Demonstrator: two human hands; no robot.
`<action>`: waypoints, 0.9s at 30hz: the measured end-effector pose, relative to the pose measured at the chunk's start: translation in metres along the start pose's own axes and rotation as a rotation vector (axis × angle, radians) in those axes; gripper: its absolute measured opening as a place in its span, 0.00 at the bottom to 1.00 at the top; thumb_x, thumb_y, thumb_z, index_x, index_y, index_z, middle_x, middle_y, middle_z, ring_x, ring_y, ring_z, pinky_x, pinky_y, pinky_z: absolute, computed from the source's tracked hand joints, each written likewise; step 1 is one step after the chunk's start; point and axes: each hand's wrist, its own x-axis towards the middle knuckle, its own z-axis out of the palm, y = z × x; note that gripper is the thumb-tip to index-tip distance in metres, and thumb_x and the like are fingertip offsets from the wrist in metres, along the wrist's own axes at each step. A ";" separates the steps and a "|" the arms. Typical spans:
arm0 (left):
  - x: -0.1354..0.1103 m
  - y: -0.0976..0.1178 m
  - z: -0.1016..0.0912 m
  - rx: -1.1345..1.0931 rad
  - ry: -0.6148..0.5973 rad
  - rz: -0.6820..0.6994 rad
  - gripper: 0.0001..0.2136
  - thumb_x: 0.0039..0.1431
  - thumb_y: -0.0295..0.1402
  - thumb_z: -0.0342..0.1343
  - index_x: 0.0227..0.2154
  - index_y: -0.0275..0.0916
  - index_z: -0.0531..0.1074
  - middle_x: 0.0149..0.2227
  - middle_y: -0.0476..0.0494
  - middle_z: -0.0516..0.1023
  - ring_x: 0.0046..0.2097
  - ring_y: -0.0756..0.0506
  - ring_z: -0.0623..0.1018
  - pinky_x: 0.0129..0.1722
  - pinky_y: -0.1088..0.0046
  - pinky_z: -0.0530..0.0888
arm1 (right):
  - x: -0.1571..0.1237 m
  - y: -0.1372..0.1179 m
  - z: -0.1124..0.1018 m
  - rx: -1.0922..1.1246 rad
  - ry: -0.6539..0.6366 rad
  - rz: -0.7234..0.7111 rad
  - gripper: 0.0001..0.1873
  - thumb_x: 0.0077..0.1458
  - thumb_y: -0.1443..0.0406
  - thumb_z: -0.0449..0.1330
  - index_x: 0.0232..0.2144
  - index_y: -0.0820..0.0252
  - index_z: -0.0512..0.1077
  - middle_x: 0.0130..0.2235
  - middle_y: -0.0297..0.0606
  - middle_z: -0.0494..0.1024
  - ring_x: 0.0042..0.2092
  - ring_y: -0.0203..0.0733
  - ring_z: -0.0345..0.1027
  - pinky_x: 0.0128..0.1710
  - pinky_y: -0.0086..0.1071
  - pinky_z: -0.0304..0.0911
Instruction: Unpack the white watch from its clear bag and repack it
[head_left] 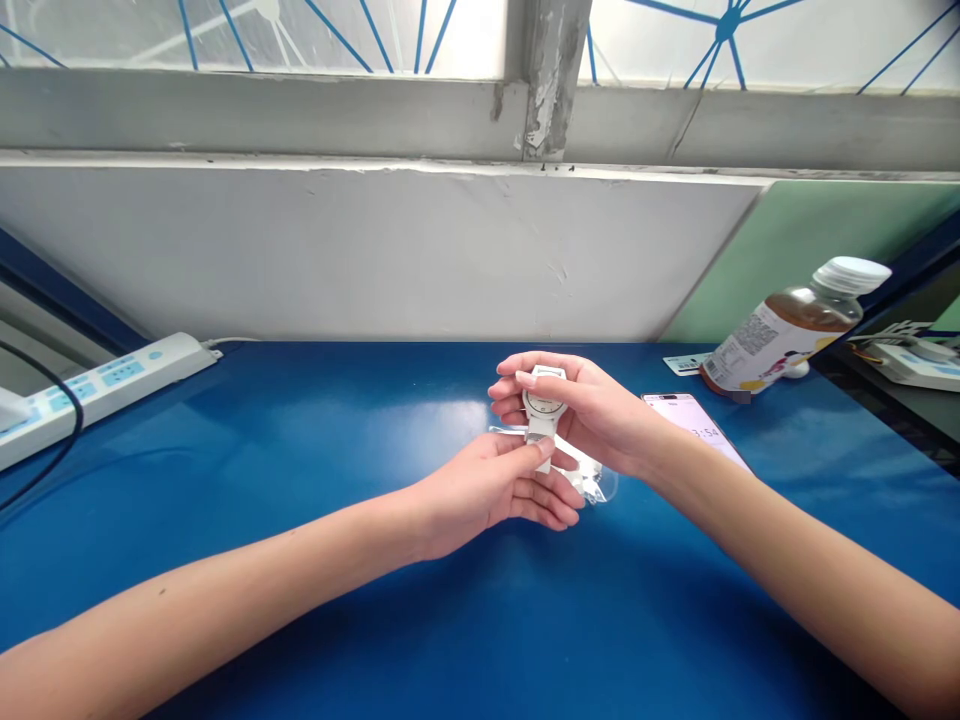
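"ok so where've you got the white watch [543, 406] right now?"

"Held over the blue counter [315, 590]. Your left hand [499, 482] is pinching the lower strap [540, 427], and your right hand [589, 400] is pinching the end just above the dial."

"anything else near you?"

"Some crinkly clear plastic [592, 482] behind your left hand, a lit phone [686, 415] partly hidden by your right forearm [720, 510], and a bottle [787, 335] further right."
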 end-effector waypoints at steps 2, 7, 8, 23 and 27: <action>0.000 0.000 0.000 0.004 -0.005 -0.003 0.17 0.63 0.44 0.59 0.39 0.31 0.74 0.32 0.39 0.80 0.34 0.46 0.79 0.41 0.67 0.75 | 0.000 0.000 0.000 0.007 0.012 0.001 0.05 0.56 0.65 0.66 0.36 0.57 0.79 0.35 0.37 0.82 0.34 0.37 0.73 0.34 0.30 0.70; 0.000 0.002 -0.002 0.017 0.019 -0.002 0.17 0.65 0.44 0.57 0.38 0.30 0.74 0.31 0.39 0.79 0.33 0.47 0.78 0.40 0.68 0.74 | 0.001 0.001 -0.003 -0.003 0.035 -0.001 0.05 0.56 0.64 0.66 0.37 0.58 0.79 0.36 0.38 0.82 0.37 0.38 0.74 0.37 0.32 0.70; 0.000 0.002 -0.002 0.019 0.024 -0.004 0.17 0.66 0.43 0.56 0.38 0.30 0.74 0.31 0.40 0.79 0.32 0.47 0.78 0.40 0.68 0.74 | 0.002 0.002 -0.004 -0.017 0.040 -0.004 0.06 0.56 0.64 0.65 0.37 0.58 0.79 0.37 0.38 0.82 0.38 0.39 0.74 0.38 0.32 0.70; 0.000 0.003 -0.003 0.051 0.022 -0.015 0.19 0.64 0.46 0.57 0.39 0.31 0.74 0.30 0.40 0.78 0.32 0.47 0.77 0.40 0.67 0.72 | 0.000 0.001 -0.003 -0.186 0.073 -0.012 0.06 0.55 0.64 0.66 0.37 0.56 0.76 0.36 0.38 0.83 0.33 0.38 0.73 0.28 0.30 0.68; 0.000 0.003 -0.003 0.048 0.025 -0.002 0.19 0.63 0.46 0.58 0.39 0.31 0.74 0.30 0.40 0.78 0.32 0.47 0.77 0.40 0.67 0.72 | 0.000 0.002 -0.006 -0.231 0.059 -0.032 0.07 0.55 0.63 0.66 0.38 0.55 0.76 0.38 0.38 0.83 0.31 0.38 0.73 0.26 0.30 0.67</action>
